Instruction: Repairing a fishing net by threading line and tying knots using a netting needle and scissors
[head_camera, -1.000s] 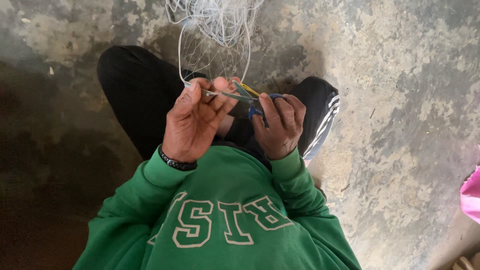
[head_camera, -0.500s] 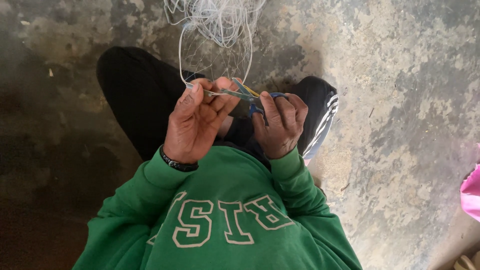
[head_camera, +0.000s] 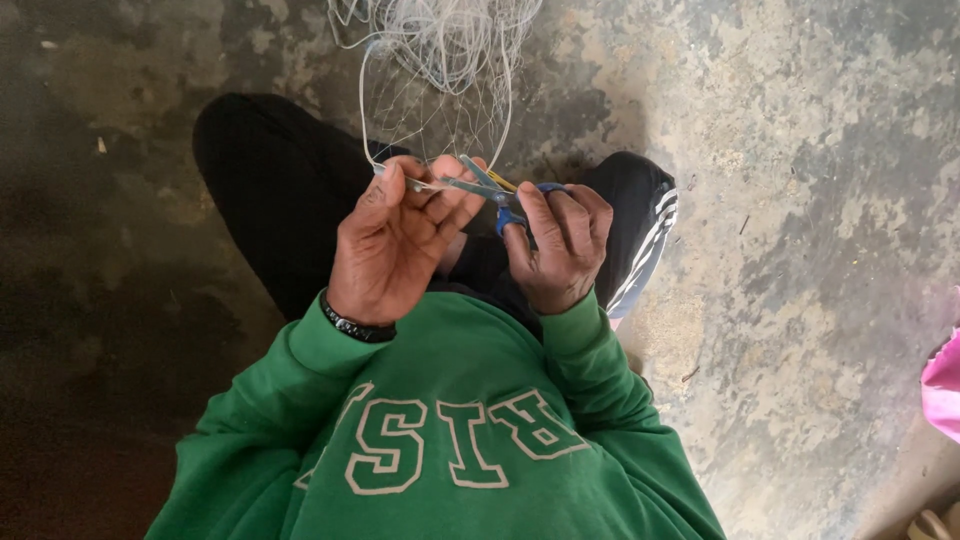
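Clearly the work is mid-way rather than near an end: the person sits cross-legged on the bare concrete floor (head_camera: 800, 200), and a loose heap of white fishing net (head_camera: 440, 50) lies on the floor just beyond the knees, with one strand looped down toward the lap. The left hand (head_camera: 400, 245) is raised over the lap, its fingers (head_camera: 445, 195) pinched closed on a thin net strand and on what looks like a slim netting needle (head_camera: 420, 183) that runs across toward the other hand. The right hand (head_camera: 560, 245) is curled shut around a small tool with blue handles (head_camera: 510, 215), seemingly scissors or snips, with a yellow bit showing at its tip; whether the blades are open or closed is hidden by the knuckles. The two hands are nearly touching, right at the spot where the strand meets the tool. Judging by how much net hangs slack and unhandled above, only a small section is in hand now and most of the mesh seems yet to be worked through.
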